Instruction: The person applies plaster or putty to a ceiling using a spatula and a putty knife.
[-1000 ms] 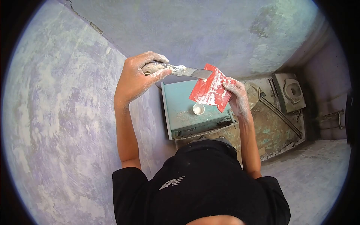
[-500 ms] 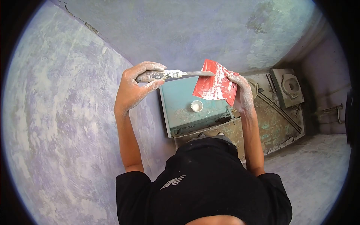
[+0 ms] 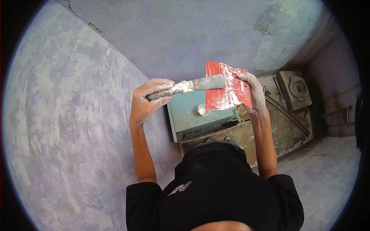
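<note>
My left hand (image 3: pixel 148 101) is closed around the dark handle of a putty knife (image 3: pixel 208 82), whose flat metal blade points right. White paste clings where handle and blade meet. In my right hand (image 3: pixel 255 92) is a red plastic spreader (image 3: pixel 216 99), gripped by its right edge and streaked with white paste. The knife's blade tip lies over the spreader's face, apparently against it. Both hands are dusted white. Below them a small white cup (image 3: pixel 203 110) with white stuff inside stands on a turquoise cabinet (image 3: pixel 183 111).
A patchy, white-smeared wall (image 3: pixel 69 123) rises on the left, and another wall (image 3: pixel 185 42) stands ahead with a crack in the corner. To the right are a squat toilet (image 3: pixel 298 87) on a raised block, a long bar (image 3: pixel 287 115) on the floor, and a wall pipe (image 3: pixel 343 112).
The putty knife has turned so its blade shows broad side up. My left hand has moved right and down, and the spreader has shifted slightly right and turned more upright.
</note>
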Tool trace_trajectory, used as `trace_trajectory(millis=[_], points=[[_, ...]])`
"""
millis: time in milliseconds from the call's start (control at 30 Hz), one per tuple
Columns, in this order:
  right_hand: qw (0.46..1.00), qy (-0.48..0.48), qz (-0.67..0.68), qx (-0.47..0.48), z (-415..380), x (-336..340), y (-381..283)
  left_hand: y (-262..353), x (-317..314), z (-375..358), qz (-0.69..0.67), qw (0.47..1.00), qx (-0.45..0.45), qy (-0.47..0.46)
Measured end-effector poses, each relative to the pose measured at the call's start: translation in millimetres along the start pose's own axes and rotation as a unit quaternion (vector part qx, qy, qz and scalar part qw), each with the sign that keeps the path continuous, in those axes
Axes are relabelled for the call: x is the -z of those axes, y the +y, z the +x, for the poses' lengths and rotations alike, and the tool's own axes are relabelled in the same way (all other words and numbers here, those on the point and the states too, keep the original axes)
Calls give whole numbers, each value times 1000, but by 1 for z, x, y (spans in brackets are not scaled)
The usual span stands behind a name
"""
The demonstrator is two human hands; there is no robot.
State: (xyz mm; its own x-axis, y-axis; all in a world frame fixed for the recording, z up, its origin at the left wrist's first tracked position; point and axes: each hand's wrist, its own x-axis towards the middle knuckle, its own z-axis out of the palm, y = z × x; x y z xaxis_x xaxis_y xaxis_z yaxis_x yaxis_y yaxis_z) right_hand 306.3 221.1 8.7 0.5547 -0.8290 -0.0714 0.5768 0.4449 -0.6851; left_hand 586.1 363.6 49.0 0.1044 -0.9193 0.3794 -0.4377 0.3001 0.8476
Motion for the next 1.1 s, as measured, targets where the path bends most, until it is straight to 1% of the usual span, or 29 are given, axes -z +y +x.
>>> trace_trajectory(millis=[33,100,133,200,267,300,367,433,467,533,567,633,667,767,833,933,1000,1100], points=[[1000,1,0,0,2,4,2,-1,0,-3,-30,999,21,4],[997,-22,65,-24,7,10,10,-9,6,-8,-41,999,31,8],[997,-21,65,-24,6,10,11,-12,9,-11,-50,998,41,13],[997,23,68,-26,5,6,9,-19,14,-15,-47,998,27,20],[997,29,72,-12,5,10,10,-29,15,-20,-45,999,13,26],[997,35,76,2,6,11,10,-35,16,-23,-59,997,8,43],[997,31,64,3,3,8,9,-42,13,-26,-71,996,6,59],[998,26,52,4,2,5,9,-43,1,-22,-167,979,-15,113],[998,29,47,2,2,2,12,-43,-4,-17,-167,979,-15,114],[998,15,59,-3,6,-1,18,-40,-18,-7,-193,973,-56,114],[998,13,59,-4,6,-5,18,-40,-27,-4,-191,973,-56,116],[997,19,70,8,5,-15,15,-39,-41,2,-216,971,-53,92],[997,19,71,12,4,-16,10,-41,-49,2,-246,964,-43,86],[997,13,64,37,3,-16,2,-53,-57,-3,-237,966,-55,85],[997,31,63,23,2,-10,-1,-63,-56,-10,-230,969,-38,81],[996,39,61,43,-1,-2,-14,-66,-55,-17,-211,974,-34,77],[997,55,44,43,0,8,-19,-64,-53,-22,-218,972,-13,90],[996,53,49,52,1,18,-19,-66,-55,-29,-203,974,9,96]])
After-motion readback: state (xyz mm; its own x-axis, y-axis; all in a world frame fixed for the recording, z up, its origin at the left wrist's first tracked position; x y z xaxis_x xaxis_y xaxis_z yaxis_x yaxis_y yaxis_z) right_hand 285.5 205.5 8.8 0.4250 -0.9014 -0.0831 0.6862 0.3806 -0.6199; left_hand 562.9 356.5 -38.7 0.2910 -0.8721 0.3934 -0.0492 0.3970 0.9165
